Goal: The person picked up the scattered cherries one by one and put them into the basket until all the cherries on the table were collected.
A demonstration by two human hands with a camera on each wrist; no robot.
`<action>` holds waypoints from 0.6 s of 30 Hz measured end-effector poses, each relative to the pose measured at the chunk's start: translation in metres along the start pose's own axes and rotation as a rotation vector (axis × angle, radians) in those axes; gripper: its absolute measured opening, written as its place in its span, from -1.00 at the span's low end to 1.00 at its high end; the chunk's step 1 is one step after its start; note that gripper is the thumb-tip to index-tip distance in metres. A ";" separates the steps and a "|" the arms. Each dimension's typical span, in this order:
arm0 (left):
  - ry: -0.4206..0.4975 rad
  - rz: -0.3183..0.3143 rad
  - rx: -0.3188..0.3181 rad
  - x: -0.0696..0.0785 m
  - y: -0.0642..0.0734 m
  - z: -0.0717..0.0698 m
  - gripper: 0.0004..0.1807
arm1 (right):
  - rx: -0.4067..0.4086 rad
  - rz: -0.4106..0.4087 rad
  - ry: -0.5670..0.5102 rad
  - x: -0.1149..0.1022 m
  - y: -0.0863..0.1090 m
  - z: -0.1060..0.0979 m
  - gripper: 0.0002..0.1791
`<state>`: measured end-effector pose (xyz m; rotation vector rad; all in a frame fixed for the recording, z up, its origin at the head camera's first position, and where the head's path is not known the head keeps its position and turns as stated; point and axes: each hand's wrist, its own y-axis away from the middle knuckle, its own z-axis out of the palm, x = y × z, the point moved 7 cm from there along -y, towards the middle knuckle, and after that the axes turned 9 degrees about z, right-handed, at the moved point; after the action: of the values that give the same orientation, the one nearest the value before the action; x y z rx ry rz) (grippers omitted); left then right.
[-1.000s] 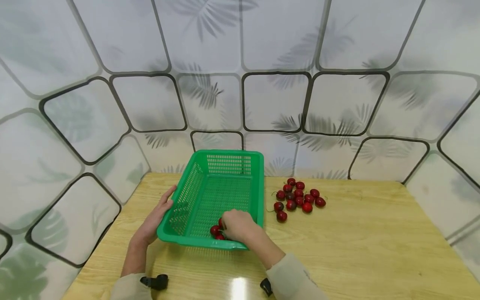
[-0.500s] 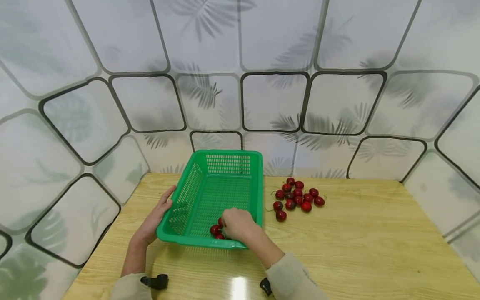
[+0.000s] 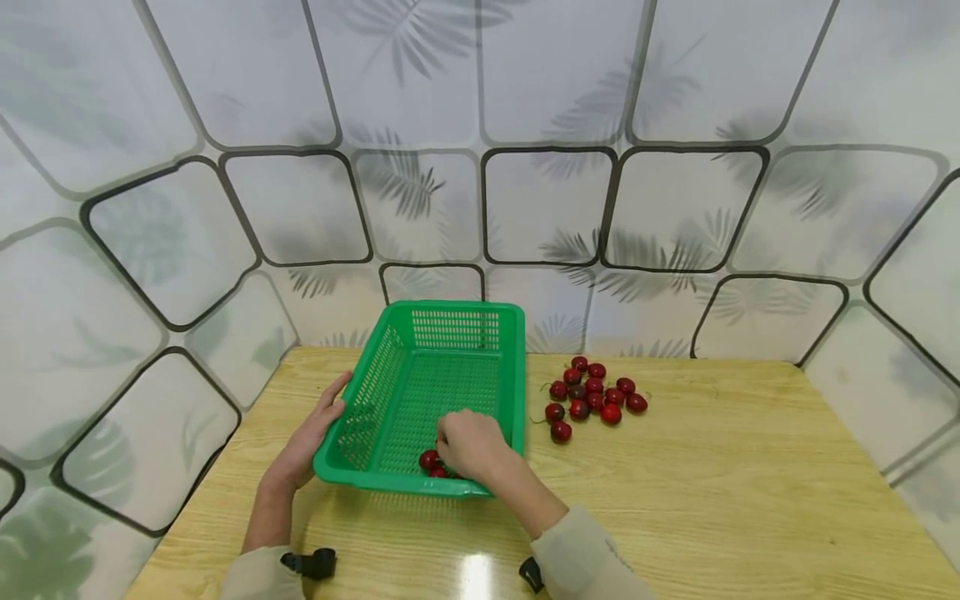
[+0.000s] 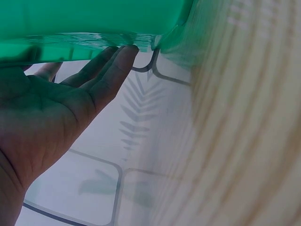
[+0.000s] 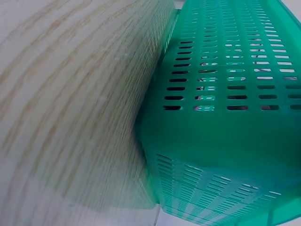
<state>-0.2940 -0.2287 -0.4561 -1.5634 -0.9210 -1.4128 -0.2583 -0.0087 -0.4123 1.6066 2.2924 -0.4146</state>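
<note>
A green plastic basket (image 3: 442,367) with slotted walls stands on the table. Against its left side rests my left hand (image 3: 311,437); in the left wrist view the same hand (image 4: 56,108) has its fingers stretched out along the basket's outer wall. My right hand (image 3: 472,450) reaches over the near right corner into the basket, knuckles up. Its fingertips are hidden below it, so what they hold does not show. Dark red cherries (image 3: 430,460) lie on the basket floor just left of that hand. From the right wrist only the slotted outer wall (image 5: 225,136) shows clearly.
Right of the basket, several loose cherries (image 3: 595,402), some with stems, lie grouped on the wooden table (image 3: 720,483). A pale wall covering (image 3: 547,200) with leaf patterns rises behind the table's back edge. Each wrist wears a black strap (image 3: 309,563).
My right hand has shifted slightly left and away from me inside the basket, covering most of a cherry that showed beside it. The left hand and the basket stay in place.
</note>
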 end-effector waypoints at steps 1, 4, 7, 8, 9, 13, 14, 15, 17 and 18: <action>0.000 -0.001 0.000 0.000 0.000 0.000 -0.34 | 0.026 -0.011 -0.003 -0.001 0.000 -0.002 -0.71; 0.001 -0.005 0.000 0.000 0.000 0.000 -0.33 | 0.132 -0.047 -0.013 -0.004 0.000 -0.011 -0.78; 0.000 -0.010 0.001 0.000 0.001 0.001 -0.33 | 0.263 -0.082 -0.051 -0.006 0.003 -0.024 -0.85; 0.000 -0.010 0.002 0.000 0.001 0.001 -0.33 | 0.307 -0.089 -0.067 -0.006 0.005 -0.029 -0.86; -0.001 -0.011 0.002 0.000 0.001 0.001 -0.33 | 0.349 -0.095 -0.085 -0.005 0.006 -0.035 -0.87; -0.003 -0.008 0.002 0.000 0.001 0.001 -0.33 | 0.474 -0.093 -0.139 0.004 0.012 -0.057 -0.90; -0.002 -0.007 0.002 0.000 0.001 0.001 -0.33 | 0.490 -0.086 -0.144 0.008 0.012 -0.062 -0.90; -0.001 -0.007 0.002 0.000 0.001 0.000 -0.33 | 0.500 -0.075 -0.145 0.012 0.013 -0.067 -0.91; 0.002 -0.005 0.003 0.000 0.000 0.000 -0.32 | 0.500 -0.038 -0.145 0.023 0.013 -0.073 -0.91; 0.002 -0.004 0.003 0.000 0.000 0.000 -0.32 | 0.498 -0.019 -0.141 0.028 0.013 -0.075 -0.92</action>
<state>-0.2938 -0.2290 -0.4561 -1.5582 -0.9251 -1.4148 -0.2613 0.0500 -0.3561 1.6972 2.2081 -1.1389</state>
